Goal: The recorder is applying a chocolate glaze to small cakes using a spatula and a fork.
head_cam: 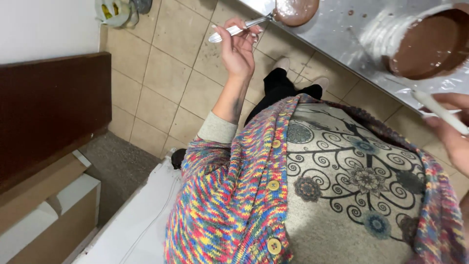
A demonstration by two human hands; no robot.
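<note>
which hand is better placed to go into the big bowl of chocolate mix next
Right, probably. The right hand, gripping a white handle, sits just below the bowl. The left hand holds a spoon full of brown mix farther left along the steel counter.

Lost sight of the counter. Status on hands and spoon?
Left hand grips spoon, bowl coated brown. Right hand holds white stick beside batter tub. Nothing between.

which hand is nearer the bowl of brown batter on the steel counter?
Right. The right hand sits just below the bowl, holding a white stick. The left hand is far off, holding a ladle.
</note>
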